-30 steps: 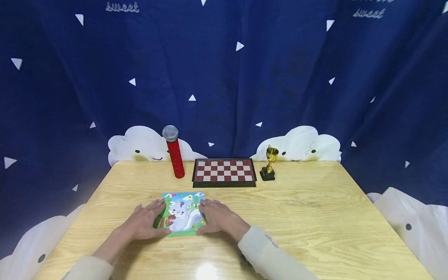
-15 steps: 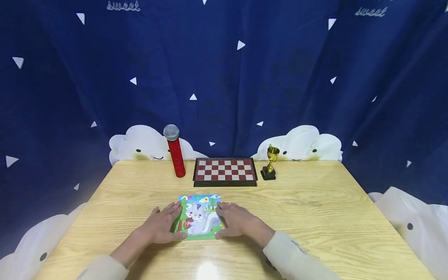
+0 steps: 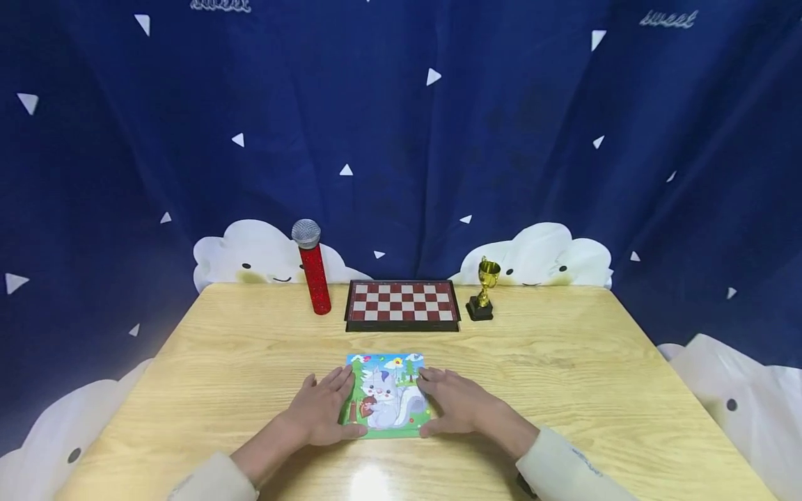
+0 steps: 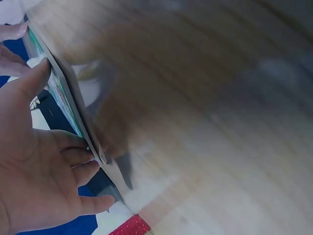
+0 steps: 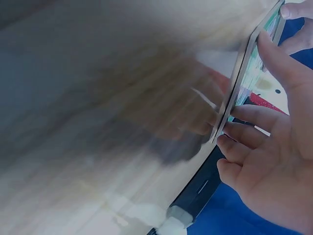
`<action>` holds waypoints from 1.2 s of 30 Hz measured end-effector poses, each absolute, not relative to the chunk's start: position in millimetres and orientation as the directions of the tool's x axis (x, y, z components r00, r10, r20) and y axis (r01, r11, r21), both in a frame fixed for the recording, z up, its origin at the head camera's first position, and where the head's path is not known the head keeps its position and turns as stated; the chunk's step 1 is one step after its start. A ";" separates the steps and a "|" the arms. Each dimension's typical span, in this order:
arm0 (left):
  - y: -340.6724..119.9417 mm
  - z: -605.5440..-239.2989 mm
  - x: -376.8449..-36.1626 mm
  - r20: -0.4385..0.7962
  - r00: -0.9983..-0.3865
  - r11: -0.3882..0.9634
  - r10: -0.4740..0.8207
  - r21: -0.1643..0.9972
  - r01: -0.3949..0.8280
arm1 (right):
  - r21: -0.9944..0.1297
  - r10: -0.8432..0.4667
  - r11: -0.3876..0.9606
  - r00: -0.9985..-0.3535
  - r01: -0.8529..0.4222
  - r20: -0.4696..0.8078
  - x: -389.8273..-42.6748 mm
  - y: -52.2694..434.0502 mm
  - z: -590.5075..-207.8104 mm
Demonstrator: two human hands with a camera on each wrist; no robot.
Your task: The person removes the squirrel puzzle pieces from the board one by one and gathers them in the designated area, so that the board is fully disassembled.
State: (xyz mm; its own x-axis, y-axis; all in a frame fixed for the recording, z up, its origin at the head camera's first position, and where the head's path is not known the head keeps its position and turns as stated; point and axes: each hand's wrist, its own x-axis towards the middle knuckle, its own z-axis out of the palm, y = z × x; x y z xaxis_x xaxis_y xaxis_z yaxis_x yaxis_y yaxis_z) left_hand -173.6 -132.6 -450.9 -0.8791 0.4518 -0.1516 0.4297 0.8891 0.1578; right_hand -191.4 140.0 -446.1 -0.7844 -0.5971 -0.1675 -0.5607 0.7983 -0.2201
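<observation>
A thin square jigsaw puzzle with a grey squirrel holding an acorn lies face up near the middle of the table; faint seams cross its picture. My left hand rests at its left side, fingers stretched along the edge and thumb by the near left corner. At the opposite side, my right hand presses the edge the same way, thumb near the close right corner. In the left wrist view, fingertips touch the rim of the puzzle, with the little finger apart from it. The right wrist view shows fingertips against its rim.
Behind the puzzle lies a red-and-white chessboard with a black frame. A red glittery microphone stands left of it, a small gold trophy cup right of it. A dark blue curtain hangs beyond the wooden table.
Both hands have moved right together, and slightly nearer, with the puzzle between them. It was left of the chessboard's middle and is now in front of it. The microphone, chessboard and trophy stay put.
</observation>
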 end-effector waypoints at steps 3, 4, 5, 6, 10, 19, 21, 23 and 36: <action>-128.0 -451.9 -173.6 -0.142 -0.875 0.883 0.462 0.168 0.438 | -0.227 -0.592 0.801 -0.791 -0.555 -0.155 -188.8 146.1 -447.1; -126.8 -452.4 -173.6 -0.140 -0.874 0.881 0.465 0.171 0.441 | -0.227 -0.590 0.801 -0.793 -0.554 -0.151 -188.3 147.5 -447.3; -126.0 -453.1 -173.9 -0.139 -0.874 0.880 0.467 0.174 0.442 | -0.227 -0.591 0.801 -0.793 -0.554 -0.148 -187.7 148.6 -447.3; -125.3 -454.1 -174.2 -0.139 -0.873 0.879 0.468 0.173 0.444 | -0.229 -0.592 0.800 -0.793 -0.555 -0.146 -187.2 149.2 -447.2; -124.5 -456.3 -176.4 -0.118 -0.869 0.873 0.480 0.167 0.459 | -0.218 -0.597 0.797 -0.788 -0.563 -0.150 -187.9 147.2 -445.1; -103.6 -456.2 -179.4 0.001 -0.776 0.763 0.630 0.182 0.620 | -0.301 -0.570 0.798 -0.815 -0.522 -0.100 -205.1 141.4 -435.6; -98.4 -458.2 -180.6 -0.008 -0.754 0.742 0.657 0.185 0.644 | -0.320 -0.550 0.804 -0.831 -0.501 -0.082 -211.5 140.1 -436.0; -94.2 -459.0 -181.4 -0.031 -0.739 0.730 0.673 0.191 0.656 | -0.339 -0.529 0.809 -0.846 -0.479 -0.067 -218.1 139.0 -436.8; -84.5 -460.2 -182.7 -0.134 -0.739 0.749 0.661 0.189 0.635 | -0.502 -0.479 0.770 -0.876 -0.394 -0.048 -249.3 139.6 -452.8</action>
